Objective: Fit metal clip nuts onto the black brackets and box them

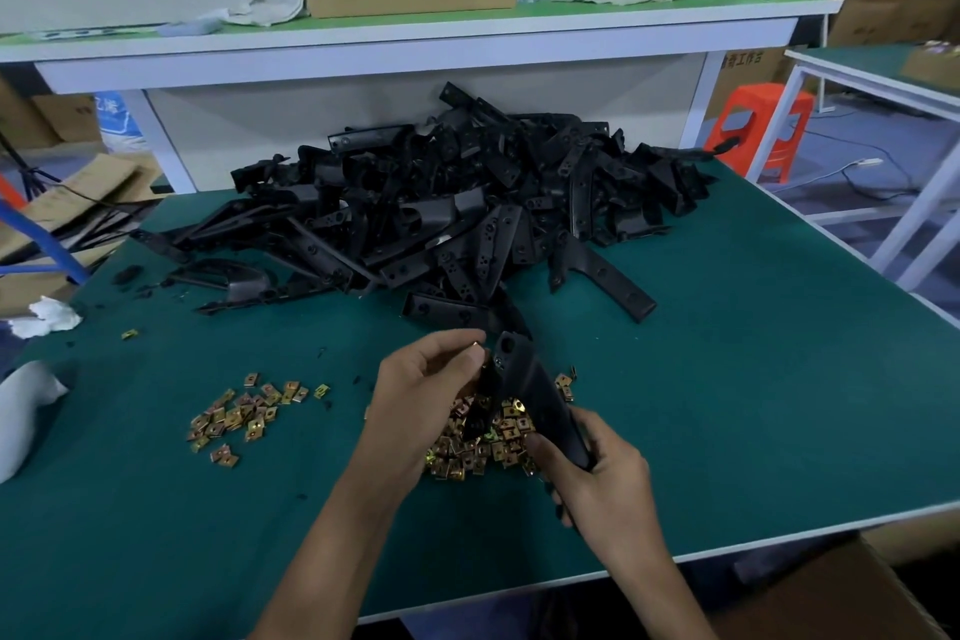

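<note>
We see the right hand (602, 478) with its fingers wrapped round the lower end of a black bracket (535, 395), held tilted above the table (753, 379). The left hand (415, 395) pinches a gold clip nut (475, 344) between thumb and fingers, right at the bracket's upper end. Beneath both hands lies a pile of clip nuts (483, 447). A smaller scatter (244, 411) sits at nine o'clock, and the heap of brackets (457, 192) at twelve o'clock.
</note>
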